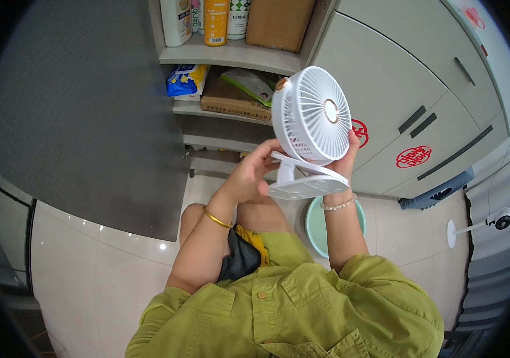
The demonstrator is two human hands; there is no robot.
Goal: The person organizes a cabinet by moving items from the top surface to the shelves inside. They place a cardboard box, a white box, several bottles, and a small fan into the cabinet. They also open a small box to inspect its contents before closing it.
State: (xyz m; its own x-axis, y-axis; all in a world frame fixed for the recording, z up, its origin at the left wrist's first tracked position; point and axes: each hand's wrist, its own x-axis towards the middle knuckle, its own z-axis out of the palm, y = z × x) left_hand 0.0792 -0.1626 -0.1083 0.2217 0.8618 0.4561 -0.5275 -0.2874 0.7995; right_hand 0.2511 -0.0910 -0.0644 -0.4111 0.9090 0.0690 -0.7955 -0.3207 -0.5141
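Note:
A white clip-on fan point(324, 112) with a round ribbed grille and a gold-ringed hub is held up before me, tilted with its grille to the right. Its white clip base point(311, 185) hangs below the fan head. My left hand point(250, 172), with a gold bangle at the wrist, grips the fan from the left, by the clip and the lower housing. On the other side my right hand point(347, 159), above a clear bead bracelet, supports the lower right of the fan head. Some of its fingers are hidden behind the fan. A black and yellow cloth point(241, 253) lies across my lap.
An open cabinet shelf point(232, 53) ahead carries several bottles, a cardboard box point(279, 24) and a wipes pack point(187, 80). At left stands a dark door panel point(80, 112). A mint-green basin point(315, 228) sits beside my right forearm. Farther right is a white stand-mounted device point(499, 219).

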